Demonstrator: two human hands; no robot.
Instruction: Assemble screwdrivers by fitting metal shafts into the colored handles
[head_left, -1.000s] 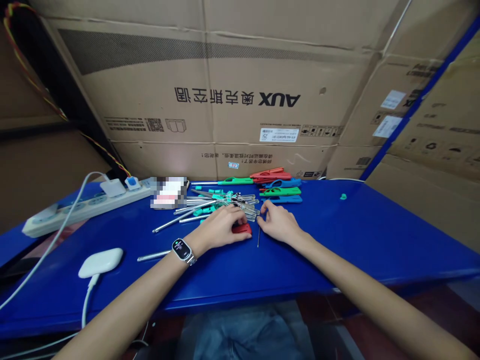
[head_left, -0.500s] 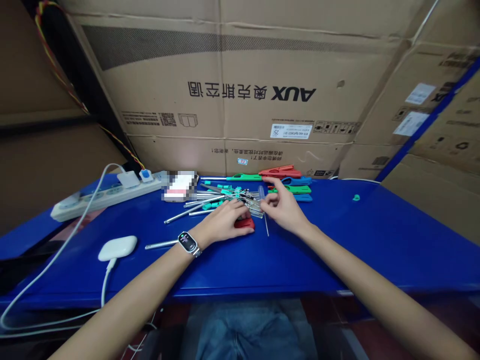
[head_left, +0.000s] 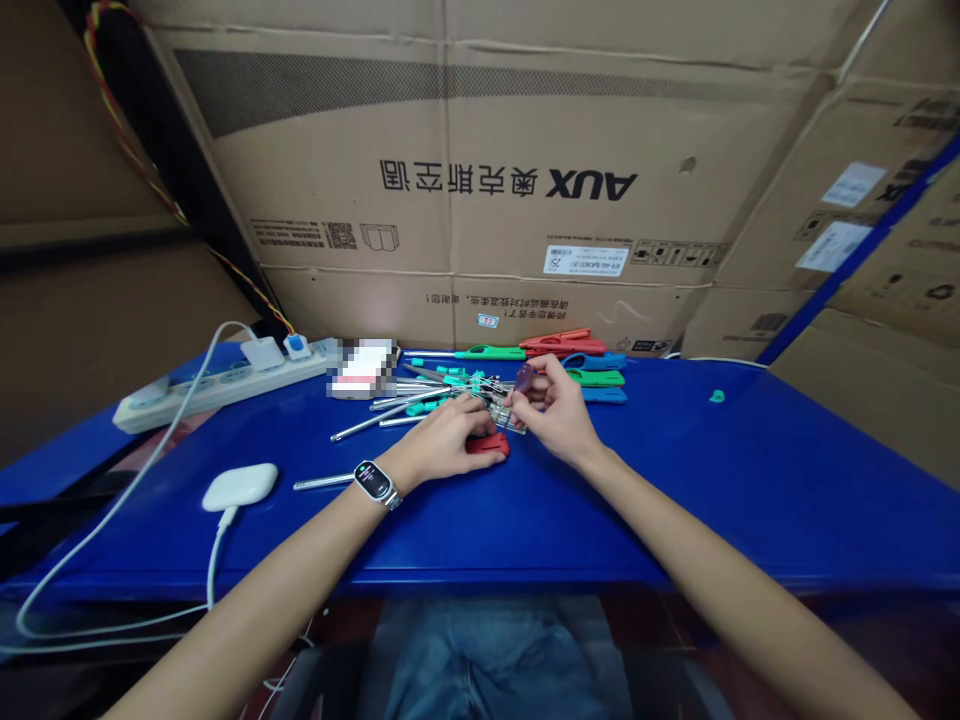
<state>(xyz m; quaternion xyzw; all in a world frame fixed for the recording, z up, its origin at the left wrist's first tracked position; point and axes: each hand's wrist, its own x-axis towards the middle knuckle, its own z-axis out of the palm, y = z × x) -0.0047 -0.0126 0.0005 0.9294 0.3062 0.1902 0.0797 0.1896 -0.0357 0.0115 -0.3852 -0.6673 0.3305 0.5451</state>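
Observation:
My left hand point(head_left: 448, 440) is closed on a red lighter body point(head_left: 490, 445), holding it down on the blue table. A silver tube point(head_left: 322, 484) sticks out to the left from under that wrist; whether it joins the red body is hidden. In my right hand point(head_left: 561, 415) is a small screwdriver point(head_left: 525, 376) with a dark purple handle, held tilted. Its shaft points down to the red body's right part; the exact contact of the tip is too small to tell. Just beyond the hands lies a pile of loose silver tubes point(head_left: 409, 402) and teal plastic parts point(head_left: 425, 408).
Behind my right hand lie red point(head_left: 566, 345), blue point(head_left: 607, 361) and green point(head_left: 604, 378) long lighters. A phone-like object point(head_left: 365, 370), a power strip point(head_left: 210, 385) and a white charging case point(head_left: 240, 487) with a cable are at left. A cardboard wall point(head_left: 495, 120) stands behind.
My right hand has taken up the screwdriver, turned it upright with the handle on top, and moved its shaft to the red lighter body. My left hand has stayed in place.

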